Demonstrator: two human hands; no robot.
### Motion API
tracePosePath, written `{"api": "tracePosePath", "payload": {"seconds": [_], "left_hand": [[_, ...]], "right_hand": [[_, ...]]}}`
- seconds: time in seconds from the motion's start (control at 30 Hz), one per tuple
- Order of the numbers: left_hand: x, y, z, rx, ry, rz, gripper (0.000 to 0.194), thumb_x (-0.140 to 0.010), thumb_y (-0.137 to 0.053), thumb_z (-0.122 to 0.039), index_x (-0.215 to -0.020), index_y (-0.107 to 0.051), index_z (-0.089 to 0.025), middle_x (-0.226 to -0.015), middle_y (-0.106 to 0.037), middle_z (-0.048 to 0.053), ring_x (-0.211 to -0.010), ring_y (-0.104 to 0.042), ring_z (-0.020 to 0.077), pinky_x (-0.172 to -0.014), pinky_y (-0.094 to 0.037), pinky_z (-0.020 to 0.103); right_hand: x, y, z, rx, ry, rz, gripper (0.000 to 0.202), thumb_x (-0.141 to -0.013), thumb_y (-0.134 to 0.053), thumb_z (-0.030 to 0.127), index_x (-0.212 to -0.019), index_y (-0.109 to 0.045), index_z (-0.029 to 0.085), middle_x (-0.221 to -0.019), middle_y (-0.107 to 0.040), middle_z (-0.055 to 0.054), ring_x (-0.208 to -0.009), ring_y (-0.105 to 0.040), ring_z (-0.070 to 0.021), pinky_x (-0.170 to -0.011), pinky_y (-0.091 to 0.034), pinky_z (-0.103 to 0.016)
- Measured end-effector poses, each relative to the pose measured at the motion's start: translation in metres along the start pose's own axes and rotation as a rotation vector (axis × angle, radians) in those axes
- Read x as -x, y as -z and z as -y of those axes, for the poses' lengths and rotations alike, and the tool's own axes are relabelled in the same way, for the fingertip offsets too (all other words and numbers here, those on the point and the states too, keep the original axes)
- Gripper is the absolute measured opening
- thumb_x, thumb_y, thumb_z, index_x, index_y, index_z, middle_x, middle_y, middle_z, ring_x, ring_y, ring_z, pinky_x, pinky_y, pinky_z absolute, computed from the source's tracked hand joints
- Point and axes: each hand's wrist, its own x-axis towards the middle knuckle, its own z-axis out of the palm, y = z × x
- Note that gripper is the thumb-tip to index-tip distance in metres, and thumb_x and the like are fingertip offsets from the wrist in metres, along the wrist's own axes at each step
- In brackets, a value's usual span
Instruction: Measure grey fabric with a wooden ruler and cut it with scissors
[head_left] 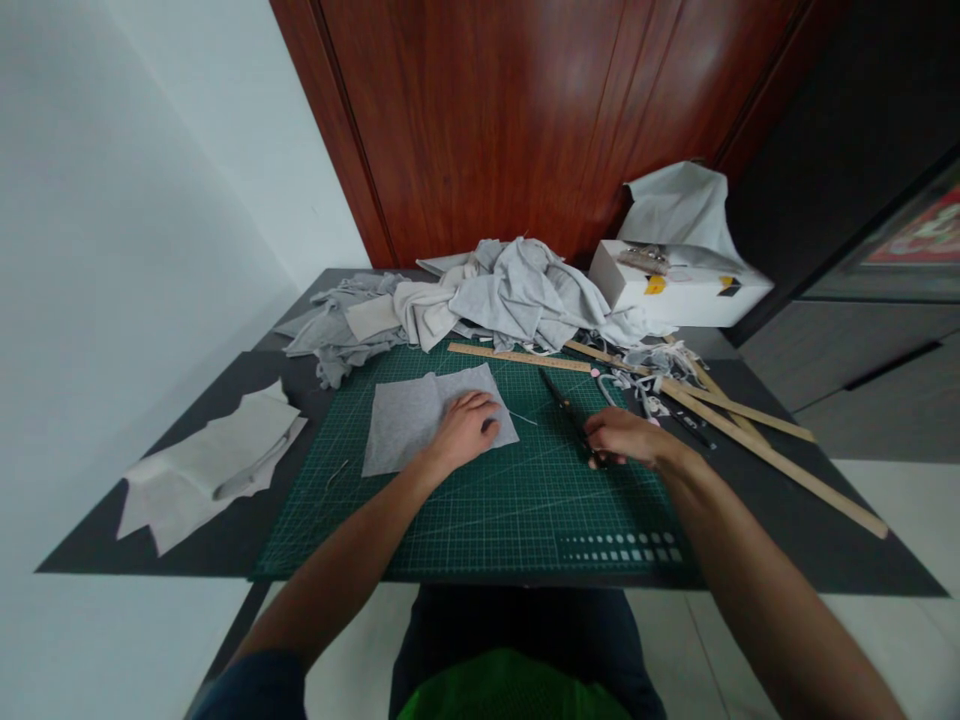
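A piece of grey fabric (405,415) lies flat on the green cutting mat (465,530), a fold or seam running across its middle. My left hand (466,430) rests palm down on the right half of this piece, fingers lying on the cloth and thumb slightly bent. To the right, my right hand (621,437) grips black scissors (559,393) by the handles. Their blades point away from me towards the upper left, apart from the fabric. Between fabric and scissors a thin pale thread or strip (523,417) lies on the mat.
Crumpled grey and cream cloth (517,290) is heaped along the back. A wooden ruler (517,357) lies before it. Long wooden strips (780,467) and tangled cords (660,358) are on the right. A white box (690,290) stands back right; cream cloth pieces (202,475) lie left.
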Motion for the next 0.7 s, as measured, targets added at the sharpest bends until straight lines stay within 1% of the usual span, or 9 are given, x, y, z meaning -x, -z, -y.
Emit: {"api": "tracePosePath", "payload": {"seconds": [0.1,0.17,0.23,0.3,0.37,0.43,0.5,0.57,0.7], "left_hand": [[0.001,0.002,-0.002,0.026,-0.008,-0.051,0.020,-0.092,-0.067,-0.023,-0.109,-0.077,-0.025,-0.130,-0.072,0.005,-0.132,-0.059,0.0260,-0.117,-0.042,0.047],[0.002,0.003,-0.006,0.037,-0.027,-0.059,0.013,-0.090,-0.072,-0.026,-0.101,-0.078,-0.024,-0.125,-0.074,0.006,-0.127,-0.061,0.0263,-0.115,-0.043,0.046],[0.003,0.003,-0.009,0.034,-0.046,-0.041,0.008,-0.088,-0.075,-0.028,-0.094,-0.077,-0.024,-0.119,-0.075,0.005,-0.124,-0.062,0.0264,-0.112,-0.045,0.045],[0.004,0.001,-0.013,0.016,-0.052,-0.019,0.005,-0.088,-0.076,-0.027,-0.090,-0.077,-0.023,-0.114,-0.076,0.005,-0.120,-0.064,0.0262,-0.108,-0.046,0.044],[0.006,-0.001,-0.015,-0.008,-0.066,-0.003,0.006,-0.090,-0.073,-0.025,-0.090,-0.077,-0.022,-0.111,-0.076,0.006,-0.116,-0.065,0.0260,-0.107,-0.047,0.043],[0.007,-0.005,-0.016,-0.026,-0.098,-0.001,0.011,-0.095,-0.068,-0.023,-0.094,-0.078,-0.021,-0.110,-0.076,0.007,-0.114,-0.065,0.0255,-0.106,-0.048,0.043],[0.009,-0.008,-0.014,-0.036,-0.132,-0.011,0.016,-0.098,-0.063,-0.022,-0.095,-0.079,-0.021,-0.109,-0.076,0.006,-0.112,-0.066,0.0248,-0.106,-0.048,0.043],[0.010,-0.012,-0.012,-0.038,-0.156,-0.032,0.018,-0.099,-0.062,-0.020,-0.092,-0.079,-0.021,-0.106,-0.076,0.006,-0.109,-0.067,0.0240,-0.104,-0.050,0.043],[0.010,-0.019,-0.008,-0.020,-0.189,-0.105,0.021,-0.098,-0.063,-0.015,-0.083,-0.077,-0.020,-0.100,-0.077,0.007,-0.102,-0.070,0.0226,-0.100,-0.053,0.040]], "right_hand": [[0.007,-0.007,-0.005,-0.497,0.030,0.125,0.007,-0.061,-0.063,0.022,-0.067,-0.063,0.018,-0.080,-0.075,-0.011,-0.065,-0.069,-0.0190,-0.042,-0.030,-0.022],[0.010,-0.018,-0.007,-0.705,0.024,0.168,0.014,-0.058,-0.067,0.022,-0.071,-0.064,0.016,-0.087,-0.076,-0.013,-0.071,-0.070,-0.0197,-0.042,-0.029,-0.020],[0.011,-0.032,-0.007,-0.825,0.018,0.181,0.020,-0.060,-0.075,0.023,-0.076,-0.066,0.015,-0.084,-0.074,-0.012,-0.069,-0.069,-0.0179,-0.043,-0.030,-0.019],[0.012,-0.046,-0.003,-0.871,0.036,0.154,0.027,-0.065,-0.083,0.030,-0.079,-0.067,0.014,-0.076,-0.071,-0.008,-0.060,-0.062,-0.0132,-0.043,-0.028,-0.018],[0.013,-0.059,0.003,-0.871,0.031,0.119,0.040,-0.070,-0.088,0.046,-0.076,-0.065,0.014,-0.067,-0.065,-0.005,-0.051,-0.053,-0.0093,-0.039,-0.019,-0.018],[0.015,-0.070,0.008,-0.901,0.039,0.060,0.049,-0.070,-0.087,0.057,-0.076,-0.064,0.014,-0.065,-0.062,-0.003,-0.048,-0.051,-0.0083,-0.037,-0.014,-0.019],[0.021,-0.078,0.012,-0.939,0.057,0.017,0.054,-0.071,-0.085,0.064,-0.078,-0.063,0.015,-0.064,-0.061,-0.001,-0.046,-0.052,-0.0084,-0.036,-0.012,-0.020],[0.030,-0.085,0.013,-0.939,0.066,0.027,0.059,-0.072,-0.080,0.071,-0.080,-0.062,0.016,-0.061,-0.060,0.000,-0.042,-0.050,-0.0085,-0.036,-0.012,-0.021],[0.054,-0.092,0.007,-0.873,0.067,0.126,0.065,-0.076,-0.070,0.080,-0.081,-0.062,0.016,-0.058,-0.060,0.000,-0.039,-0.051,-0.0089,-0.037,-0.012,-0.022]]}}
